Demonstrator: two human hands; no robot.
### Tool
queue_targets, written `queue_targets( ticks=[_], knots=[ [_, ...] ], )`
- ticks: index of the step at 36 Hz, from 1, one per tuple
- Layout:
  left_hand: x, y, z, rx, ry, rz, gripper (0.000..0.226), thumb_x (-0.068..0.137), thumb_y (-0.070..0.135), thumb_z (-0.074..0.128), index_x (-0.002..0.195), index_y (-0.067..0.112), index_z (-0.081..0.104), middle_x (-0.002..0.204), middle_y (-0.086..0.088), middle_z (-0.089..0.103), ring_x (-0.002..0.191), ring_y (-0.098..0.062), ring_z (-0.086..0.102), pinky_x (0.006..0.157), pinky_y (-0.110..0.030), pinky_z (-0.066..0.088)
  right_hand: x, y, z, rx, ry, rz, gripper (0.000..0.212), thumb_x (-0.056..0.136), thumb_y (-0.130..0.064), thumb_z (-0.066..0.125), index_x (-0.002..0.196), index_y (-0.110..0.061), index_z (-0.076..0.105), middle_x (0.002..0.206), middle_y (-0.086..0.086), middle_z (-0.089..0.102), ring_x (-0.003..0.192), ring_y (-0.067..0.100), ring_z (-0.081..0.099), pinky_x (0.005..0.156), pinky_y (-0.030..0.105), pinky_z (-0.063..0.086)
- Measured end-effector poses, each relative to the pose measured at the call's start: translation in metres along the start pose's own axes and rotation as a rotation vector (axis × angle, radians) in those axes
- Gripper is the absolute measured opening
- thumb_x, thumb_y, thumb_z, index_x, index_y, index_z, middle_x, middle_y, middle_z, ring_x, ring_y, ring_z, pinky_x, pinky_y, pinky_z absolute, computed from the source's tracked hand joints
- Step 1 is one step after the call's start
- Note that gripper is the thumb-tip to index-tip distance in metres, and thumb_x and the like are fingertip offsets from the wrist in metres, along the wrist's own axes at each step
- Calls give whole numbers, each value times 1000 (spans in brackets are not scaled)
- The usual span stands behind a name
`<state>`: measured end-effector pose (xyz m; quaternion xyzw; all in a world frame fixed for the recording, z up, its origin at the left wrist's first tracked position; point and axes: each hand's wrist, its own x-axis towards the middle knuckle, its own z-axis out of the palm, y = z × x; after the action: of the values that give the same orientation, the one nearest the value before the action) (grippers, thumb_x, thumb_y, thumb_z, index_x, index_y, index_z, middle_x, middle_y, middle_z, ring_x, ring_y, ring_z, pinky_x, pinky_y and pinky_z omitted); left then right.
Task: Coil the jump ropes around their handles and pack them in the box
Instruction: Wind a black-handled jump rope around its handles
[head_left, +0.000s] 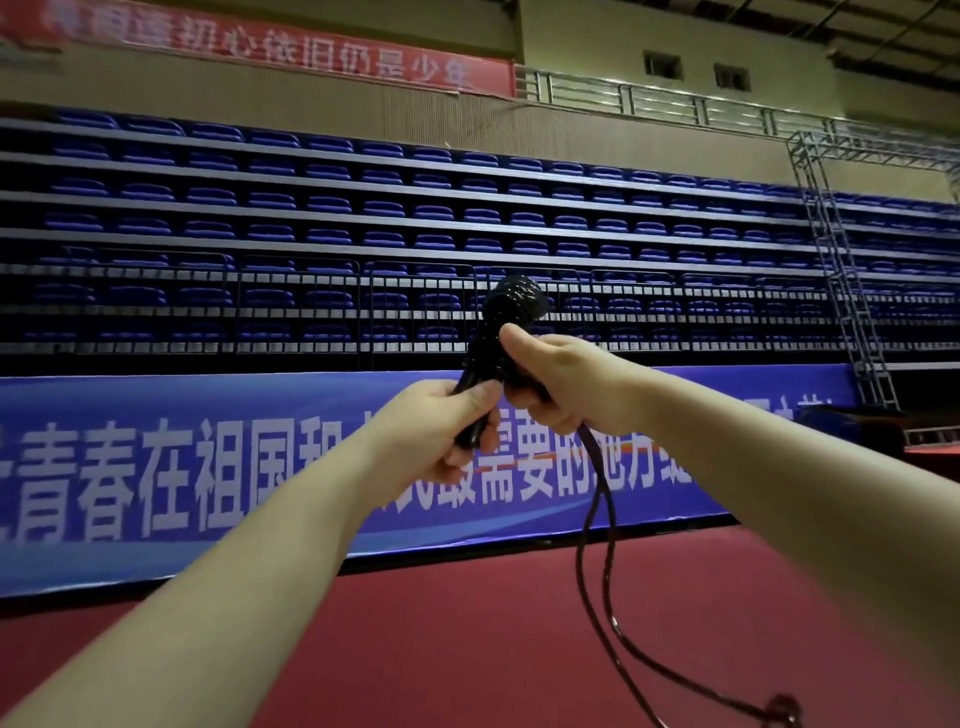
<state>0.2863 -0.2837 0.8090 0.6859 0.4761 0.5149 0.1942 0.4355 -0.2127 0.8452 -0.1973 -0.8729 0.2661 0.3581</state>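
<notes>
I hold a black jump rope up at arm's length in front of me. My left hand (441, 426) grips the lower end of the black handles (475, 410). Several turns of black rope (514, 301) are wound round the top of the handles. My right hand (561, 384) grips the handles and rope just under that coil. From under my right hand two loose strands of the rope (597, 545) hang down to the red floor, ending in a tangle (779, 709) at the lower right. No box is in view.
A red floor (467, 649) spreads below my arms. A long blue banner (156, 467) with white characters lines the barrier ahead, with rows of blue stadium seats (363, 208) above it. A metal truss tower (852, 291) stands at the right.
</notes>
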Motion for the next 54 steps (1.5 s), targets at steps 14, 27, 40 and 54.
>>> queue_targets(
  ticks=[14,27,40,54],
  knots=[
    [14,-8,-10,418,110,12,31,96,40,49,81,15,59,64,4,63,44,-7,45,51,-25,40,-2,23,6,-30,-19,244,63,90,-72,18,66,-17,38,51,-5,32,43,13,29,42,23,27],
    [24,-19,-1,1363,317,45,31,100,47,34,88,19,42,69,5,45,63,-18,47,52,-28,34,5,36,19,186,38,351,74,78,-84,31,73,-14,56,54,-6,33,42,8,22,35,19,19],
    [-3,-24,-11,-83,-417,-160,59,77,65,60,103,12,63,88,-7,69,79,-23,66,87,-46,50,-7,34,28,334,98,30,41,91,-43,37,58,-18,33,51,-5,23,42,9,15,50,31,9],
    [-17,-29,16,-311,-270,-111,21,77,36,62,69,17,62,53,7,36,43,-6,27,43,-18,29,-9,34,22,105,19,-123,47,89,-54,24,61,-18,36,49,-10,29,47,10,18,50,29,15]
  ],
)
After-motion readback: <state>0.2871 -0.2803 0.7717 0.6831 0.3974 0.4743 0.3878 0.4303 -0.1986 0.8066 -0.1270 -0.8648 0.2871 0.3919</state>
